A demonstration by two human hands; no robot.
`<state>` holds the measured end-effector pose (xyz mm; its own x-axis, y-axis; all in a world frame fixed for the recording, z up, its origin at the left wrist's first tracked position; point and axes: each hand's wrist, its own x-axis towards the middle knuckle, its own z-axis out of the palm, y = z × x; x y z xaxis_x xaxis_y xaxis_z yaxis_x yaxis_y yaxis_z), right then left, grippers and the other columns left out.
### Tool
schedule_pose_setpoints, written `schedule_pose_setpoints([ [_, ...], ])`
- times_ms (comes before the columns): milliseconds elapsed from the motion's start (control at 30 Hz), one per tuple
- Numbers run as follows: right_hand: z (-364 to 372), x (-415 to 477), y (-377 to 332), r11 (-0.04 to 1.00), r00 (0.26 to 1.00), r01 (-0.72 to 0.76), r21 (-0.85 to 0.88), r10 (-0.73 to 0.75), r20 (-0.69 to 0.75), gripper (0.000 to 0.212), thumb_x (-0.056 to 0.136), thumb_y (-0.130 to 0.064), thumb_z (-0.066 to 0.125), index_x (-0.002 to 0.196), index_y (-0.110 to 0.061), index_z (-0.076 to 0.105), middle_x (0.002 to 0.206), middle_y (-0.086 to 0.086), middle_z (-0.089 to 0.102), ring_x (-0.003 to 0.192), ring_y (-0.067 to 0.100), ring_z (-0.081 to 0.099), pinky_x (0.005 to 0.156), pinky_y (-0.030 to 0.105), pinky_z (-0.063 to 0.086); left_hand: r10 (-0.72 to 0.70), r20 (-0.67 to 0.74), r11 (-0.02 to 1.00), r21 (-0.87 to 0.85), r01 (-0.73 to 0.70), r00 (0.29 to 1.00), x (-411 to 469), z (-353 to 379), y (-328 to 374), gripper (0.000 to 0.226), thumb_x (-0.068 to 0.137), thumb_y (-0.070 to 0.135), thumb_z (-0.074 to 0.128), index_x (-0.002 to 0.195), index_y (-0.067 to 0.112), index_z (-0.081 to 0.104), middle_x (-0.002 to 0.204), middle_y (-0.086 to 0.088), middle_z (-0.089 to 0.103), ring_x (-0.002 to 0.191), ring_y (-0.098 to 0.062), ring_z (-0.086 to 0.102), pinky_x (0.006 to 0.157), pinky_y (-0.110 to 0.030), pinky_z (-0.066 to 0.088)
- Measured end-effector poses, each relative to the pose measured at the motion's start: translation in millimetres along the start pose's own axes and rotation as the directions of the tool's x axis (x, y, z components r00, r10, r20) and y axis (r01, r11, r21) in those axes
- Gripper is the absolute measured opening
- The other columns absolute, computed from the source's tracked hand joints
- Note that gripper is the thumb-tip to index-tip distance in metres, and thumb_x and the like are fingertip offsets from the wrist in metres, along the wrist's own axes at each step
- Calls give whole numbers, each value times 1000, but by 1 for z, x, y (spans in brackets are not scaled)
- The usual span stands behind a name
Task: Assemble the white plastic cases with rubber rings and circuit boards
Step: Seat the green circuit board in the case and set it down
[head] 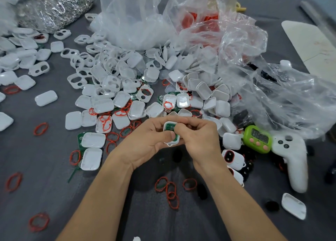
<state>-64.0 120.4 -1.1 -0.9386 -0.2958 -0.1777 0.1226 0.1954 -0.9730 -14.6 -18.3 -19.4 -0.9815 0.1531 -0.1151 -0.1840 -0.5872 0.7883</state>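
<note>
Loose red rubber rings (pixel 41 129), 9 o'clock: unfitted. Heap of white case halves (pixel 116 80), 11 o'clock: mostly empty. Centre: your left grip (pixel 143 144) and right grip (pixel 200 140) both pinch one case half (pixel 166 126), its green circuit board (pixel 170 127) seated. Closed units (pixel 232 157), 3 o'clock: few. Most of the work likely remains.

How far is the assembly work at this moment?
Apparently done: a few closed white cases with dark buttons lie by the green plastic timer. In hand: the left hand and right hand pinch a white plastic case half holding a green circuit board. Remaining: a pile of loose white shells and red rubber rings.
</note>
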Motion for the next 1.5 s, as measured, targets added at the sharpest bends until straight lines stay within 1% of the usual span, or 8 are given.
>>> schedule_pose_setpoints([
  [100,2,0,3,1000,999,0,7,0,-35,31,68,-19,69,85,-41,83,79,-6,79,80,19,77,74,50,65,-5,-7,1000,26,5,1000,0,-1,-1,42,90,-12,54,129,-3,65,125,-23,67,113,-27,67,92,-33,57],
  [233,3,0,5,1000,998,-16,23,17,-59,31,61,-26,68,84,-40,83,79,-6,79,81,19,78,77,49,65,-2,-18,1000,22,3,1000,-2,1,0,39,90,-13,55,122,3,71,118,-16,71,107,-22,70,88,-31,58],
  [400,-3,4,4,999,999,-38,16,38,29,26,67,-21,69,84,-36,83,81,-2,79,81,19,77,77,50,65,-9,-41,1000,-7,9,999,-1,3,-1,43,92,-19,50,122,3,72,119,-16,72,109,-22,70,89,-30,58],
  [600,-7,1,0,996,991,-40,82,29,133,26,81,-14,66,94,-29,83,93,2,80,92,24,77,85,53,63,-42,-82,994,-104,33,996,2,3,3,43,86,-9,47,113,5,78,118,-16,74,111,-26,72,88,-35,60],
  [967,-2,-3,0,997,996,-8,78,1,88,31,85,-9,64,93,-32,84,93,-1,80,91,19,77,82,44,63,-37,-181,998,-55,27,983,7,4,-2,48,77,-9,43,100,6,82,109,-3,79,98,-19,76,76,-31,62],
  [1133,-2,-3,-1,997,997,6,72,-11,73,28,83,-11,65,95,-29,83,93,4,80,93,30,75,88,52,61,-45,-191,997,-68,33,981,9,5,-3,43,77,-6,48,103,5,81,111,-19,76,100,-25,75,78,-31,61],
  [1300,-5,-8,-8,997,988,69,32,-73,135,41,75,0,73,97,-33,80,90,-5,79,81,7,73,72,19,56,-47,-166,995,-97,31,985,8,6,-1,45,81,-3,46,108,6,80,118,-22,74,109,-29,73,83,-31,60],
  [1500,-1,-6,-8,1000,998,12,6,-12,65,44,64,2,74,91,-32,82,85,-4,79,76,11,72,71,28,59,-69,-185,994,-95,52,980,7,6,-2,42,81,-4,46,107,3,79,121,-22,72,111,-30,72,80,-34,61],
])
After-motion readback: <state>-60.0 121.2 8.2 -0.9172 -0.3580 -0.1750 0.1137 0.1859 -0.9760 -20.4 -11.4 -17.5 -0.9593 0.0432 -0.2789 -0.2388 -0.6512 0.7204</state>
